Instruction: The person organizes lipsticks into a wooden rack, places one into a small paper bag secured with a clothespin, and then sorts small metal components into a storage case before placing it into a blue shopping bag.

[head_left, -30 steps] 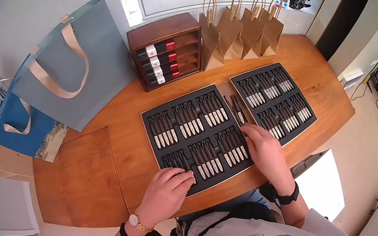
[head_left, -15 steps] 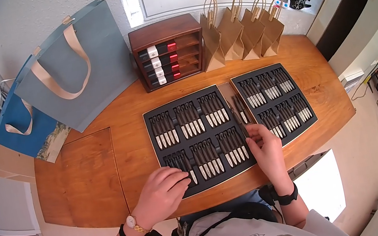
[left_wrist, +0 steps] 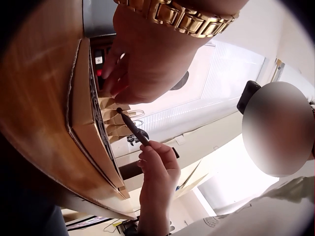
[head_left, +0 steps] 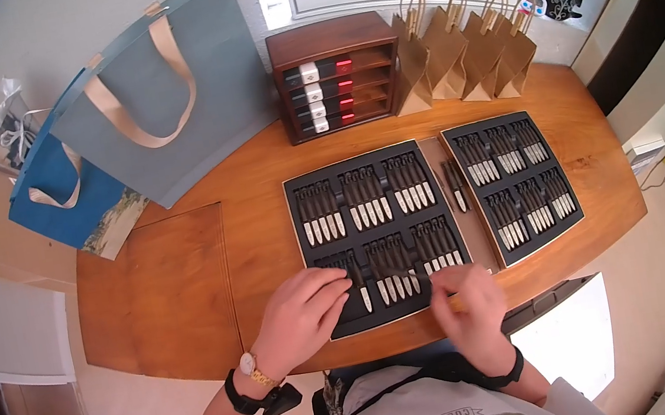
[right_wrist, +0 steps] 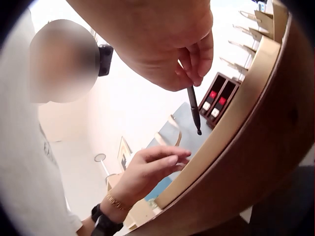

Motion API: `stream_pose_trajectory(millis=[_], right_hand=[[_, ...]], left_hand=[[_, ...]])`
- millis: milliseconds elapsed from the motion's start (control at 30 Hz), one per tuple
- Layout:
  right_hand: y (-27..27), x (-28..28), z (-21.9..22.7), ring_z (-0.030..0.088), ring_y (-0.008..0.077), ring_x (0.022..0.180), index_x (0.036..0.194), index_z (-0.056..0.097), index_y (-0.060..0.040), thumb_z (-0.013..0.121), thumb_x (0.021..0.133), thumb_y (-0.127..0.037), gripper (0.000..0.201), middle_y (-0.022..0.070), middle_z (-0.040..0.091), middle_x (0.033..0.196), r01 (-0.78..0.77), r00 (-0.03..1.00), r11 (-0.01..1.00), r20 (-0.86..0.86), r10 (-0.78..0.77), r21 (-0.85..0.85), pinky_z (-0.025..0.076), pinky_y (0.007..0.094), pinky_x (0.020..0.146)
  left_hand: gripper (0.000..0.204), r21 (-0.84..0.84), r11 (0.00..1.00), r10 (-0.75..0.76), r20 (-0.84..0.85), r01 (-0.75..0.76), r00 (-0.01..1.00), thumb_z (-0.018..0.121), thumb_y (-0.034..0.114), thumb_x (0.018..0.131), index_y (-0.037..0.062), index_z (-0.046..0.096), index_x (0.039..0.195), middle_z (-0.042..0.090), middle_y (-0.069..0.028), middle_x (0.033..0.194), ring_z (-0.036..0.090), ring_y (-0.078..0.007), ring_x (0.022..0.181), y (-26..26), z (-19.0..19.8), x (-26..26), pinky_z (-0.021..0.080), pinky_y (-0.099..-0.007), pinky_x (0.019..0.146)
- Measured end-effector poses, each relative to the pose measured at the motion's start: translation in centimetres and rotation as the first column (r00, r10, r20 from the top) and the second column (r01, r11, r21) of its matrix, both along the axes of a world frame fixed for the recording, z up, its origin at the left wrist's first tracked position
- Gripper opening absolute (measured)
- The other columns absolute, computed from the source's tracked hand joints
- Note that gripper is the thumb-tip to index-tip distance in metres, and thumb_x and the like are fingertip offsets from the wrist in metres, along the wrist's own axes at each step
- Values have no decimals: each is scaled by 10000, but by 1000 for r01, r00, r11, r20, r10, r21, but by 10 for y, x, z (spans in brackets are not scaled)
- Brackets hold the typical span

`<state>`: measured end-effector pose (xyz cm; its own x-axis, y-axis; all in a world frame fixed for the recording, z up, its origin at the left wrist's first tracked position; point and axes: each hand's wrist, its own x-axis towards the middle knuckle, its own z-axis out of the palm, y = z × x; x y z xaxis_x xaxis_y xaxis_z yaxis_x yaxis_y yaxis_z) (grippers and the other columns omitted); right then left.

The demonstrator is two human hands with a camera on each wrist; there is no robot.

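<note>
My right hand point(head_left: 471, 312) pinches a dark, slim pen-like tool point(right_wrist: 195, 109) with a small ball-shaped end. That end points toward my left hand point(head_left: 301, 309), over the near part of the left black tray point(head_left: 403, 312). The left fingers rest bent at the tray's lower left group, where one pale-tipped tool point(head_left: 366, 294) stands out beside them. In the right wrist view the left fingers reach out loosely. The tray's other groups hold rows of similar dark tools with pale ends. A second black tray point(head_left: 515, 180) with similar rows lies to the right.
Loose dark tools point(head_left: 457, 187) lie between the trays. Behind stand a wooden rack point(head_left: 329, 29) of small boxes and several brown paper bags point(head_left: 443, 70). A large grey-blue bag point(head_left: 217, 68) and a blue bag point(head_left: 57, 214) stand at left on the wooden table point(head_left: 163, 297).
The right hand has moved left and nearer from the gap between the trays, bringing a pen-like tool over the left tray. The left hand stays at the lower left group. The head view has shifted.
</note>
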<state>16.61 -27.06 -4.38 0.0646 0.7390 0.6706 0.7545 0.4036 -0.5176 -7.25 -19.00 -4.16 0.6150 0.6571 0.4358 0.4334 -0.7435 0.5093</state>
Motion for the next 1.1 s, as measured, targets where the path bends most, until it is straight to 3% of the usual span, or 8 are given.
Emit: stream_pose_trajectory(millis=[100,367,633,867,967,1100], right_hand=[[2,-21,-7,645,257,771,962,650,-16,729,701,90,293,92,654,906,-65,997,998,49,64,17,531,341,654],[19,-41,-14,639,253,762,969,658,-3,748,703,67,290,99,626,924,-161,981,986,113,155,51,533,344,643],[11,-43,-28,642,245,818,1009,664,18,674,710,-52,307,107,626,953,-333,925,942,211,316,47,549,339,673],[15,-42,-25,640,251,822,994,669,17,670,710,-59,294,112,625,962,-351,910,935,249,332,37,554,344,686],[17,-44,-24,644,232,777,942,682,-20,721,696,20,252,75,635,916,-346,914,938,225,337,4,525,331,647],[14,-45,-29,647,244,833,958,679,-15,698,708,-19,251,90,635,949,-359,906,932,220,362,-52,539,348,711]], left_hand=[[152,-97,993,69,32,-66,997,730,54,833,17,708,979,686,-90,1062,655,-287,958,6,1,0,540,-374,826],[147,-53,995,86,-1,-85,996,724,56,839,16,709,980,692,-88,1059,648,-293,984,14,-3,-6,533,-383,856],[152,-48,997,58,-29,-59,998,720,47,826,19,706,975,676,-83,1097,634,-293,1021,16,-8,-10,526,-400,873],[176,-28,999,33,-48,-35,998,721,50,823,29,708,997,670,-74,1111,623,-287,1043,18,-8,-9,518,-402,892],[201,-11,1000,6,-76,-7,997,720,53,824,39,712,1024,672,-67,1125,613,-280,1062,19,-7,-7,513,-404,898],[231,56,997,-43,-152,52,988,717,76,833,53,720,1063,677,-50,1160,595,-261,1098,19,-9,-7,508,-400,900]])
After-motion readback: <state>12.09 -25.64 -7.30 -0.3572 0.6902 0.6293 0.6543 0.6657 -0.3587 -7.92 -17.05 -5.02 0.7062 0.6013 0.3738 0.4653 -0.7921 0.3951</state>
